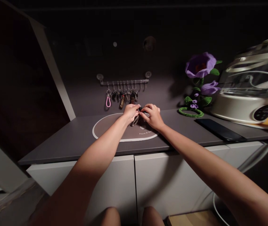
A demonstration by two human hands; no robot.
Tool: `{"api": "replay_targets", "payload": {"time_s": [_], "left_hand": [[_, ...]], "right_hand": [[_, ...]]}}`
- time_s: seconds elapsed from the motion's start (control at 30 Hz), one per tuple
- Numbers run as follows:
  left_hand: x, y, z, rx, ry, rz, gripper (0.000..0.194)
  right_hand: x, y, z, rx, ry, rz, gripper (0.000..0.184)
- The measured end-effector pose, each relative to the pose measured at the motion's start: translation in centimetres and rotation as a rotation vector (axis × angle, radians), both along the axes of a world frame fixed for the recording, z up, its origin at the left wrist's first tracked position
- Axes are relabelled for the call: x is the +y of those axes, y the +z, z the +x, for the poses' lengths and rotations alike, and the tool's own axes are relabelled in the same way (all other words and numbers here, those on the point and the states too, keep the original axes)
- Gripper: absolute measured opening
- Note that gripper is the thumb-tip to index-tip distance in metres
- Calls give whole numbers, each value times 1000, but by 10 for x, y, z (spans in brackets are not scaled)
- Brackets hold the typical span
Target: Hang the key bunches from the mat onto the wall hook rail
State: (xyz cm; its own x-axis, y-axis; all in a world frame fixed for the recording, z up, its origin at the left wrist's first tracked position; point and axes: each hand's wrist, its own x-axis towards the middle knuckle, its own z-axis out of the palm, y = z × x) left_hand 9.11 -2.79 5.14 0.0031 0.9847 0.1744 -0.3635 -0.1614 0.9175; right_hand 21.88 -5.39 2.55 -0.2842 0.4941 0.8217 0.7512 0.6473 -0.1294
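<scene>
Two pinches serve me best: my left hand (130,113) firmly grips a dark, pale-lettered strap keychain (135,121) hanging just below, while my right hand (153,116), pinching the keychain's top, should work gently.

The keychain (135,121) is over the mat (107,127), before the rack (124,82), left of the phone (218,129).

The person's left grip (131,113) holds a dark lettered keychain (135,121) over an oval mat (107,125) on the desk (77,138); the right grip (153,116) has its fingers bent close against it. Behind, keys (127,95) hang from a clear rail (124,82). Purple flowers (201,66), a black phone (220,129) and a cream appliance (236,108) stand or lie rightward.
</scene>
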Motion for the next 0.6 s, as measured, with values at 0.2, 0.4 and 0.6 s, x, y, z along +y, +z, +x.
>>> {"api": "replay_targets", "payload": {"time_s": [0.2,0.4,0.6], "left_hand": [[-5,4,-1,57,12,32,19],[-8,7,-5,29,16,45,18],[-9,6,-9,92,32,41,18]], "right_hand": [[-1,0,-2,-44,-52,20,21],[1,2,0,-12,-11,22,19],[7,8,3,159,112,-38,18]]}}
